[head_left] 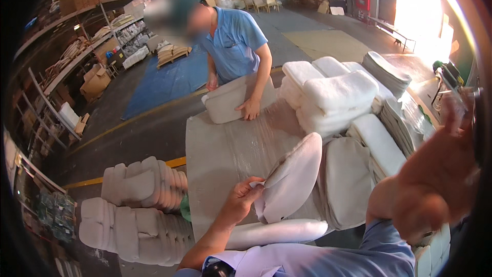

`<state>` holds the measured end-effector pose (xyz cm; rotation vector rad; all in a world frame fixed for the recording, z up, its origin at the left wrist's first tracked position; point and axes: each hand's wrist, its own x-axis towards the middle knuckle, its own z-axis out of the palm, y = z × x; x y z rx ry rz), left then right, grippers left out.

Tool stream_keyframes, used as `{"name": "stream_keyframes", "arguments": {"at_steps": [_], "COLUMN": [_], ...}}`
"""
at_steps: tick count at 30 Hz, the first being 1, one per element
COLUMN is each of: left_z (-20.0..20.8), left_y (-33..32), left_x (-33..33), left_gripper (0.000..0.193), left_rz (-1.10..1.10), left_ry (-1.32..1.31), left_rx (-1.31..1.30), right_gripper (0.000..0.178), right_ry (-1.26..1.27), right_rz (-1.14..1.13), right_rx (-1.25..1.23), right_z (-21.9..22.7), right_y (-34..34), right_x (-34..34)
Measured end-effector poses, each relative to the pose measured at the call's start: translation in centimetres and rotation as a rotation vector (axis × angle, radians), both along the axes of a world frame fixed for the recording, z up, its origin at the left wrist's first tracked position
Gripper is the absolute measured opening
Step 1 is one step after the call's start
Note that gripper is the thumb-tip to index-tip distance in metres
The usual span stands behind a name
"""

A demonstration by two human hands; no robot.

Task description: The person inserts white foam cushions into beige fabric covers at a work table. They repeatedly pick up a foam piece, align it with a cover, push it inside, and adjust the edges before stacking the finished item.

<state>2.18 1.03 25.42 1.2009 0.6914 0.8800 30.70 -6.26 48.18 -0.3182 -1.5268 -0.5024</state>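
Over the near part of the grey table (210, 159), the left hand (241, 198) pinches the pale cover (295, 182) by its left edge; it seems light and floppy, best gripped by 2 edges. The right hand (435, 182) is too blurred to tell its fingers' state.

Blown-out glare from opening (417, 7) at upper right, dim shelves (77, 68) at left, blurred right fingers (423, 216), edges bent and dark
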Motion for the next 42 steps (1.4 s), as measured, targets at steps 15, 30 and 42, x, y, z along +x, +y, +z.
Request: {"name": "stream_keyframes", "arguments": {"at_steps": [15, 30, 42], "left_z": [-1.9, 1.4, 4.0], "left_y": [-1.9, -1.4, 0.3], "left_x": [-1.3, -0.8, -1.0], "left_gripper": [0.036, 0.023, 0.023], "left_rz": [0.101, 0.175, 0.263], "left_ry": [0.378, 0.292, 0.099], "left_rx": [0.123, 0.162, 0.259], "right_gripper": [0.044, 0.03, 0.027], "right_ry": [-0.142, -0.234, -0.922], "right_rz": [-0.126, -0.036, 0.047], "right_rx": [0.229, 0.07, -0.635], "right_z": [3.3, 4.8, -6.6], "right_y": [-1.3, -0.3, 7.1], "right_x": [2.1, -1.0, -7.2]}}
